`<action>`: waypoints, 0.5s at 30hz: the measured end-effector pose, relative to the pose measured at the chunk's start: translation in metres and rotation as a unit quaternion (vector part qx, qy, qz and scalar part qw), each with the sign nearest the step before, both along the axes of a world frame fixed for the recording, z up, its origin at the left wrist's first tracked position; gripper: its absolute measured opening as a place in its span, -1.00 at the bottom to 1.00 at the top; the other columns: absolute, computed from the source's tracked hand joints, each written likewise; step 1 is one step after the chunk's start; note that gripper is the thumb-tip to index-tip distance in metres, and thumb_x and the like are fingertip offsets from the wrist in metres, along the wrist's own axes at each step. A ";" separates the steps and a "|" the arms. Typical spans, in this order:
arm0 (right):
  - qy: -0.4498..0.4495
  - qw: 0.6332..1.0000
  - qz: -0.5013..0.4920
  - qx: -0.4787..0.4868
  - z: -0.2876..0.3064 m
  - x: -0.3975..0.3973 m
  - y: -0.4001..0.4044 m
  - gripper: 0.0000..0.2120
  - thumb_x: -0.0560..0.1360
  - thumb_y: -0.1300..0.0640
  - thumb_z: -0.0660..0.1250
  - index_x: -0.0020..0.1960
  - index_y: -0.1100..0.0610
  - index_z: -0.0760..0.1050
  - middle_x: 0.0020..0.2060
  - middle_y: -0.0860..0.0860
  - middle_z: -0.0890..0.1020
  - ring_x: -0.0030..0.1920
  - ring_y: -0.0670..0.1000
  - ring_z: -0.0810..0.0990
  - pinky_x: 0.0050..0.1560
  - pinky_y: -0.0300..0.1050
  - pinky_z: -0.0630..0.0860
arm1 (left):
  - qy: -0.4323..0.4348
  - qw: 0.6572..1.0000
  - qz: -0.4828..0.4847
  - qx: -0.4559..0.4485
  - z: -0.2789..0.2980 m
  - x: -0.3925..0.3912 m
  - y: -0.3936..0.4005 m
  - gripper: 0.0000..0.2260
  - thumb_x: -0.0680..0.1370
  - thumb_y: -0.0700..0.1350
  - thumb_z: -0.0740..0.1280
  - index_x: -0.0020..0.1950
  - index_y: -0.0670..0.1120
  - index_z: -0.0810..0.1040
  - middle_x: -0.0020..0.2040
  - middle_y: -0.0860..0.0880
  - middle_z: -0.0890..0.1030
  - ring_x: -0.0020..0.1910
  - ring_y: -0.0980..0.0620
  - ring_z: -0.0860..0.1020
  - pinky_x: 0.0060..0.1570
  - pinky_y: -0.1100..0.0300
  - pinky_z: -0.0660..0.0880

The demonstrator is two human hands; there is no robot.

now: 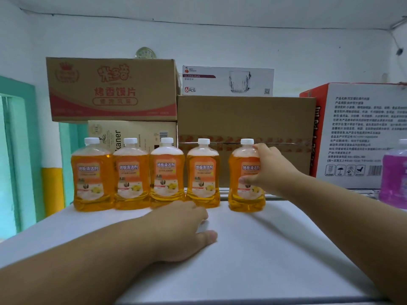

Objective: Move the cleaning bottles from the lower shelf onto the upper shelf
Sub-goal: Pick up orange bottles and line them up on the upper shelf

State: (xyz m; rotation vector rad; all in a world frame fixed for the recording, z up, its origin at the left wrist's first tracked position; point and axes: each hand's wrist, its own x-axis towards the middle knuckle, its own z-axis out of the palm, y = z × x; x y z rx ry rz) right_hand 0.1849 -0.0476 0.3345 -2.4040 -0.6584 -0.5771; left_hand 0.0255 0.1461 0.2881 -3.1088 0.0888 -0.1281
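Gripped orange bottle (246,179) upright, cap up

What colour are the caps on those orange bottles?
White. All five orange bottles in the row have a white screw cap, plain in the head view.

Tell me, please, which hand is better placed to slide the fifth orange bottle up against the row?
The right hand: it already grips the fifth orange bottle, while the left hand rests flat on the shelf.
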 end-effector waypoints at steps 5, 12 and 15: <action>-0.001 1.000 0.004 0.015 -0.002 0.006 0.013 -0.11 0.34 -0.07 0.59 0.51 -0.02 0.17 0.23 0.06 0.42 0.04 0.03 0.50 0.03 -0.01 0.58 | 0.038 0.998 -0.011 -0.042 -0.004 0.000 0.000 -0.44 0.60 0.36 0.06 0.56 0.17 0.22 0.56 0.09 0.28 0.50 0.04 0.26 0.43 0.02 0.25; -0.018 0.999 0.023 0.041 -0.011 0.010 0.017 -0.12 0.35 -0.04 0.59 0.51 -0.03 0.16 0.25 0.06 0.45 0.13 0.08 0.54 0.10 0.05 0.60 | 0.036 0.999 -0.012 -0.033 -0.006 -0.001 -0.001 -0.45 0.62 0.34 0.04 0.55 0.14 0.25 0.54 0.06 0.34 0.48 0.00 0.30 0.41 0.00 0.29; -0.022 0.999 0.020 0.044 -0.012 0.011 0.019 -0.12 0.34 -0.05 0.59 0.51 -0.04 0.17 0.25 0.05 0.45 0.11 0.06 0.53 0.09 0.04 0.59 | 0.032 0.999 -0.014 -0.029 -0.007 0.000 0.000 -0.45 0.62 0.34 0.04 0.54 0.13 0.27 0.52 0.04 0.36 0.46 -0.01 0.32 0.40 -0.04 0.31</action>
